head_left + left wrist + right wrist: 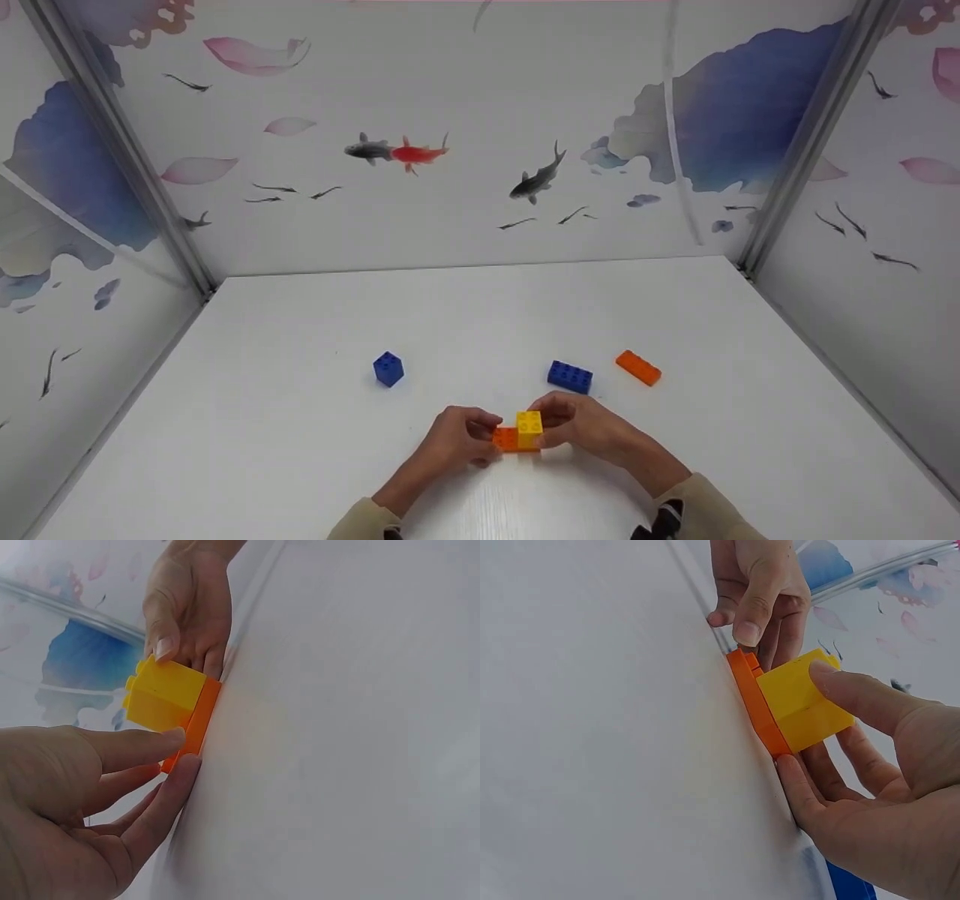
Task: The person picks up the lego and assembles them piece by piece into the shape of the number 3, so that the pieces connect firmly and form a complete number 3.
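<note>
A yellow building block (529, 429) sits upright on the right part of a flat orange brick (505, 439), whose bare studs show at the left in the head view. My left hand (457, 436) pinches the orange brick's left end between thumb and fingers. With thumb and fingers my right hand (589, 427) grips the yellow block from the right. In the right wrist view the right thumb presses the side of the yellow block (799, 701), and a fingertip touches the end of the orange brick (759, 709). The fingers behind the block are partly hidden.
On the white table (262, 435), a blue square block (388, 369) stands at the back left. Beyond the right hand lies a longer blue brick (570, 376), with another flat orange brick (638, 367) to its right. Walls painted with fish enclose the back and sides.
</note>
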A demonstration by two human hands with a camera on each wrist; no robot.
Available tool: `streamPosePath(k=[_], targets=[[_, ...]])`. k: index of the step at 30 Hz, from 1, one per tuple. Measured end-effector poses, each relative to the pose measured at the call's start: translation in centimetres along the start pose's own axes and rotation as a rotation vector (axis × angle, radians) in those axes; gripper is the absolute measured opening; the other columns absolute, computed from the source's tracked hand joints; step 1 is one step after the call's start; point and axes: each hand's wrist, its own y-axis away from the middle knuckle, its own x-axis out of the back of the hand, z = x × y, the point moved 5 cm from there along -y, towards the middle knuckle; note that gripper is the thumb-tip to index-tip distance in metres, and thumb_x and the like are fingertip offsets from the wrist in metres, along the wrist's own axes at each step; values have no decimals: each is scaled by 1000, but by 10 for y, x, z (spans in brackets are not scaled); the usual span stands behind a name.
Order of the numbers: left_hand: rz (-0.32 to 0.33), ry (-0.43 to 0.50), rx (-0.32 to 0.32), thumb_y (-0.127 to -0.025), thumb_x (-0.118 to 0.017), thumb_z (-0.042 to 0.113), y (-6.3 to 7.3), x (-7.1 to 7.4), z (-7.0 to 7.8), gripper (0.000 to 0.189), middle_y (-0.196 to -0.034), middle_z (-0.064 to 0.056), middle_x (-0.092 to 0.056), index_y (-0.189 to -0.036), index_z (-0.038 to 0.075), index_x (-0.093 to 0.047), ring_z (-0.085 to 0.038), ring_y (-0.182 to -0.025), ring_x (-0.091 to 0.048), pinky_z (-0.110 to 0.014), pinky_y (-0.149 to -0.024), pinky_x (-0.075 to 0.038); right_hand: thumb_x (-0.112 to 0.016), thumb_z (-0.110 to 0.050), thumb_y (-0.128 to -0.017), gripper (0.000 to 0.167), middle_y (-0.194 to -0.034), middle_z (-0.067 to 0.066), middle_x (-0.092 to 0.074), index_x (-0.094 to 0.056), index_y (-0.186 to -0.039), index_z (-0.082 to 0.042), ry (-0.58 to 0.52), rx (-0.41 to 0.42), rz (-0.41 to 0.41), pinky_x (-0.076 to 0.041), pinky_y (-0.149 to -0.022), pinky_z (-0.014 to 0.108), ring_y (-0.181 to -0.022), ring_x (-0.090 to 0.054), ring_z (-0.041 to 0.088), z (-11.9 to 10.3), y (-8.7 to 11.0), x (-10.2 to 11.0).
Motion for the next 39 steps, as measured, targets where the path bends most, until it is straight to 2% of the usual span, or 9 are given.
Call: streamPosePath(k=[8, 18, 26, 32, 39], targets=[[-14, -6, 29, -83, -75, -3, -1, 3, 1, 39, -108, -6, -70, -120, 7, -71, -17, -83, -64, -28, -72, -62, -80, -16, -84, 42, -121, 5, -68, -63, -121, -10, -7, -6, 1, -55, -100, 31, -107, -61, 19, 0, -1, -1], [-24, -31, -15, -82, -77, -1, -3, 1, 0, 35, -102, -5, -69, -116, 7, -73, -16, -75, -62, -27, -68, -61, -80, -14, -84, 42, -123, 6, -68, -63, -122, -9, -22, -3, -6, -55, -99, 30, -107, -62, 18, -1, -1, -1], [-22, -53, -7, -82, -78, 0, -5, 1, -2, 30, -93, -3, -68, -111, 9, -76, -15, -72, -61, -24, -67, -60, -78, -13, -86, 45, -128, 7, -67, -62, -127, -8, -27, 30, -29, -55, -100, 31, -111, -62, 17, -3, 1, 1], [-19, -63, -2, -82, -78, 0, -6, 0, -3, 30, -94, -3, -69, -110, 10, -77, -15, -72, -61, -23, -67, -59, -76, -19, -89, 47, -134, 10, -64, -60, -132, -7, 29, 47, -7, -53, -104, 37, -122, -62, 24, -11, 6, 12], [-27, -69, -27, -83, -78, 1, -5, 2, -1, 29, -99, -3, -68, -110, 10, -77, -16, -77, -60, -23, -67, -58, -72, -22, -92, 46, -138, 16, -61, -59, -133, -8, 20, 84, 42, -52, -106, 38, -131, -56, 34, -27, 15, 36]])
